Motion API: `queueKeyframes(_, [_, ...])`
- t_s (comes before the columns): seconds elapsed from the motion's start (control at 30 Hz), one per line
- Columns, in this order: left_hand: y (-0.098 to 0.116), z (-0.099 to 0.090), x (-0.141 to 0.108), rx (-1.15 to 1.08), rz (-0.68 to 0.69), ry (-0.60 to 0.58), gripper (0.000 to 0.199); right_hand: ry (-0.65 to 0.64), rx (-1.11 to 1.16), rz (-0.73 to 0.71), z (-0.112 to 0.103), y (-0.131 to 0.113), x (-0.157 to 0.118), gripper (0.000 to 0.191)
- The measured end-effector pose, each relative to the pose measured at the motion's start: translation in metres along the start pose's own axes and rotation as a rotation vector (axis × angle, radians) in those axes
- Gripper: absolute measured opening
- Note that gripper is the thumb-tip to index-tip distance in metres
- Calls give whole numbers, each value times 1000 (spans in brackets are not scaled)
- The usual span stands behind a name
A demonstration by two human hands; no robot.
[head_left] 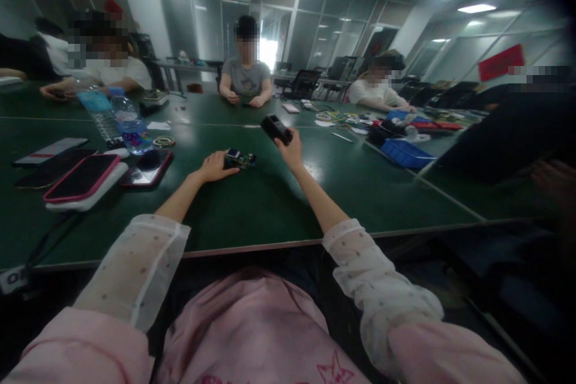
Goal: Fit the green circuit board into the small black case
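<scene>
My left hand (pixel 214 167) rests on the green table, its thumb and fingers around the left end of a small circuit board (pixel 245 161). The board lies on the table with a dark, screen-like part at its left end. Raised above the table to the right, my right hand (pixel 291 149) grips a black, box-like case (pixel 273 127) by its lower end. The case is tilted and has a lighter grey window or recess on its face. It is apart from the board.
Several phones, one a phone in a pink case (pixel 83 177), lie left. Beside them stand a water bottle (pixel 130 126) and a second, leaning bottle (pixel 96 105). Right are a blue tray (pixel 407 153), cables (pixel 335 117) and loose parts. People sit around the table (pixel 252 210).
</scene>
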State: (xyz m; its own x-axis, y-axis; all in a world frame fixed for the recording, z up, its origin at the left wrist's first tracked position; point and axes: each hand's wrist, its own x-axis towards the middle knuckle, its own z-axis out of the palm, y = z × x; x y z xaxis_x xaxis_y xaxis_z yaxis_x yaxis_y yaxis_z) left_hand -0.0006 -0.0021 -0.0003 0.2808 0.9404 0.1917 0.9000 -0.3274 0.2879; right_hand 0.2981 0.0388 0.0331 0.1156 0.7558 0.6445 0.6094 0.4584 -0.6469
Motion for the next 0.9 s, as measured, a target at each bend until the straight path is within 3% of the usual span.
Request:
queueKeyframes(0.17, [2, -1, -1, 0, 6, 2, 101, -70, -154, -25, 5, 25, -10, 48])
queueKeyframes(0.37, [1, 0, 0, 22, 19, 1, 96, -208, -235, 70, 10, 45, -14, 48])
queueKeyframes(0.9, [0, -1, 1, 27, 21, -24, 97, -221, -259, 85, 12, 46, -15, 52])
